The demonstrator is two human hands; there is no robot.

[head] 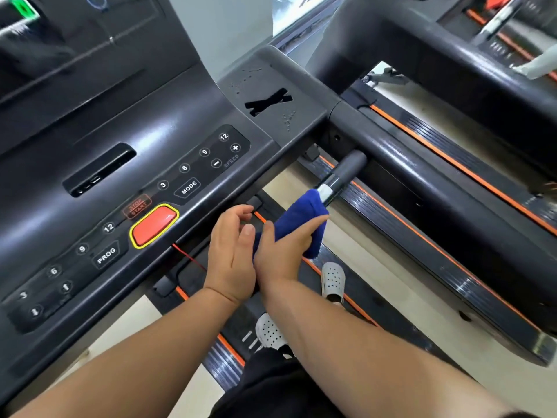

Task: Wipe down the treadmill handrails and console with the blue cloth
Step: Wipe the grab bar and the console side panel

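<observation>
1. Right grip (283, 248): mine, holding a folded dark-blue fabric cloth (301, 218), fingers curled over it.
2. The cloth: wrapped over the near end of a short grey cylindrical handlebar with a silver band (346, 170). The bar runs on beyond this grip, up and to the right, toward the thick black tubular side handrail (422, 188).
3. Left grip (232, 251): holding nothing, fingers loosely curled, lying against the left side of the right grip.
4. Black plastic treadmill console (90, 146): left of and above both grips. Its oval red stop button with a yellow border (153, 224) sits just left of the left grip.
5. Thin red cord (190, 257): hanging from the console edge, beside the left grip.
6. White perforated clogs (333, 280): on my feet, below both grips.
</observation>
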